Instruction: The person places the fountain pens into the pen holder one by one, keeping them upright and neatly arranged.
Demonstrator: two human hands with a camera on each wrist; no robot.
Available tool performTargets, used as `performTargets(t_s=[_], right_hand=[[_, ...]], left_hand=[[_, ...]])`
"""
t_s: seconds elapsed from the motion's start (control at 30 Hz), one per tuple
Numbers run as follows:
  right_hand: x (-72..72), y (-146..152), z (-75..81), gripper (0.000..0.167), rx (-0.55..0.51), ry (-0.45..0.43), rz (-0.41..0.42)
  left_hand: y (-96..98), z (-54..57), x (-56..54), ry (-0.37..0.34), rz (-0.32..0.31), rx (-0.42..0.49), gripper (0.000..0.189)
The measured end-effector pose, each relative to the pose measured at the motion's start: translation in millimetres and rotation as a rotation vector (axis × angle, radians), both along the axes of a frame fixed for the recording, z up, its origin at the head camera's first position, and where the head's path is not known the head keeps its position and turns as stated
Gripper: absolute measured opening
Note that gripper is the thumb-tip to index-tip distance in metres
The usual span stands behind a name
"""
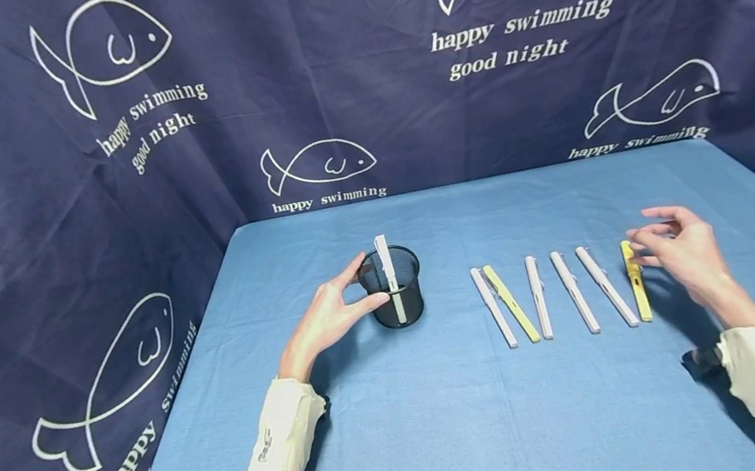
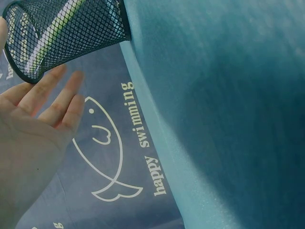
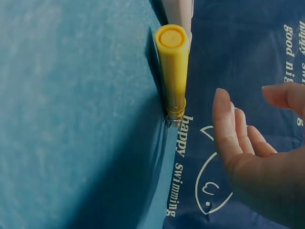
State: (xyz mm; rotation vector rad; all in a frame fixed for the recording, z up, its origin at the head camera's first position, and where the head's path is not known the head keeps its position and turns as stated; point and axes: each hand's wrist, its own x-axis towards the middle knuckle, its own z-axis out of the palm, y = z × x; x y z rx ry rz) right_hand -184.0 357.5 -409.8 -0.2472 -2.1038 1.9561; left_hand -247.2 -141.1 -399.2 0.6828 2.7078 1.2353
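A black mesh pen holder (image 1: pixel 410 305) stands on the blue table, with a white pen (image 1: pixel 385 259) leaning upright inside it. My left hand (image 1: pixel 329 317) holds the holder from the left, thumb at its near side and forefinger by the rim; the other fingers (image 2: pixel 63 102) extend below it in the left wrist view. On the right, my right hand (image 1: pixel 687 252) hovers beside a yellow pen (image 1: pixel 637 282), thumb and fingers apart. In the right wrist view, a gap separates that yellow pen (image 3: pixel 174 67) from the fingers (image 3: pixel 223 119), which hold nothing.
Between the hands lie a pale yellow pen (image 1: pixel 511 303) and several white pens, including one (image 1: pixel 493 308) at the row's left end and one (image 1: pixel 606 286) near the yellow pen. A dark blue fish-print curtain (image 1: pixel 399 97) borders the table's back and sides.
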Motion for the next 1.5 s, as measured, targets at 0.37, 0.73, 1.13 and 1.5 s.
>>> performTargets(t_s=[0.37, 0.73, 1.13, 1.5], right_hand=[[0.8, 5, 0.5, 0.024, 0.152, -0.098, 0.002], [0.5, 11, -2.9, 0.024, 0.219, -0.155, 0.014], [2.0, 12, -2.7, 0.04, 0.25, -0.177, 0.028], [2.2, 16, -4.7, 0.028, 0.193, -0.178, 0.05]], left_hand=[[-0.3, -1.2, -1.7, 0.009, 0.003, -0.006, 0.087], [-0.6, 0.7, 0.2, 0.002, 0.003, -0.005, 0.087], [-0.2, 1.4, 0.8, -0.012, 0.005, -0.004, 0.087], [-0.4, -0.1, 0.1, -0.011, 0.008, 0.001, 0.087]])
